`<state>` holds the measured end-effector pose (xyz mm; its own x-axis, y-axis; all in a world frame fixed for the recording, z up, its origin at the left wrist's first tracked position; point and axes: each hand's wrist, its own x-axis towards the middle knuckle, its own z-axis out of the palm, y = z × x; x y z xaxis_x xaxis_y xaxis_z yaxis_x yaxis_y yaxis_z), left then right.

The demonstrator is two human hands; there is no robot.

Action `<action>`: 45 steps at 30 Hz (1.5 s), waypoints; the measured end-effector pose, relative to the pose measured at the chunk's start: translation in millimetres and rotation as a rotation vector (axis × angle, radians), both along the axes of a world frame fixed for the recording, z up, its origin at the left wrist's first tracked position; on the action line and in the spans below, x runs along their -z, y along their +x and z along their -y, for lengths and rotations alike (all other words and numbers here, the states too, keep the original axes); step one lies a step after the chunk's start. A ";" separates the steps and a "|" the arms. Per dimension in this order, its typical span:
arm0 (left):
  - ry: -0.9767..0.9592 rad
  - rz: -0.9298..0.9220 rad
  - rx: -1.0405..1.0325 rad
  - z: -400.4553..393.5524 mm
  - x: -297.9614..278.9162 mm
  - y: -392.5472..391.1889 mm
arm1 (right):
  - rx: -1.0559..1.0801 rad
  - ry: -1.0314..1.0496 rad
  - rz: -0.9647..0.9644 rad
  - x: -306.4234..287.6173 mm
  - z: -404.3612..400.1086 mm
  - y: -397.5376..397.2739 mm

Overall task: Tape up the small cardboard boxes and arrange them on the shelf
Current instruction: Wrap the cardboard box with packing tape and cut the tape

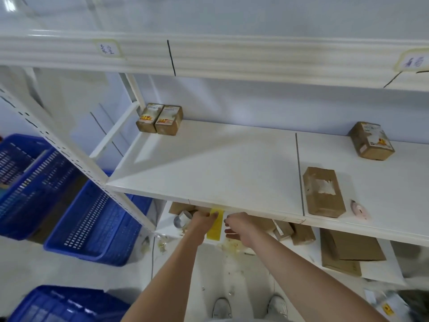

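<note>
Both my hands reach under the front edge of the middle shelf board [209,173] toward the lower shelf. My left hand [202,220] is beside a silvery tape roll [183,221], and one finger lies on a yellow strip [214,230]. The shelf edge hides its other fingertips. My right hand [236,225] hovers just right of the strip, fingers loosely bent, with nothing in it. On the middle shelf two small printed boxes [160,118] stand side by side at the back left. A third printed box [371,141] and a plain brown box [323,192] lie at the right.
Several cardboard boxes and flat cartons [348,251] lie on the lower shelf at the right. A small pink object [359,209] sits by the brown box. Blue plastic crates [92,219] stand on the floor left of the rack post [76,159]. Scraps litter the floor.
</note>
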<state>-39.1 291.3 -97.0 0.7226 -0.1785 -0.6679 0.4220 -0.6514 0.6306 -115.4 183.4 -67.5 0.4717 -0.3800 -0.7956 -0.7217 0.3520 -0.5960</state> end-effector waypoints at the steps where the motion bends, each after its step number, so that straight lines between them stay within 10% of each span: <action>1: 0.010 -0.006 0.011 -0.3 0.8 0.6 | 0.012 -0.011 0.006 1.1 -0.8 2.0; 5: 0.001 -0.022 0.033 -4.5 10.5 -1.5 | 0.048 -0.095 0.023 7.3 -2.0 10.3; 12: -0.039 -0.048 -0.054 -9.6 3.8 -0.4 | -0.226 -0.840 0.047 9.2 2.2 28.7; 19: -0.068 -0.050 -0.088 -10.5 -7.3 4.7 | 0.034 -0.108 -0.103 7.0 -9.2 38.9; 25: -0.105 -0.039 -0.140 -8.6 -15.1 3.5 | 0.234 0.118 -0.027 11.2 -10.1 38.7; 45: -0.062 0.094 0.120 -10.6 -56.6 35.8 | 0.223 -0.013 0.172 -56.0 25.5 40.9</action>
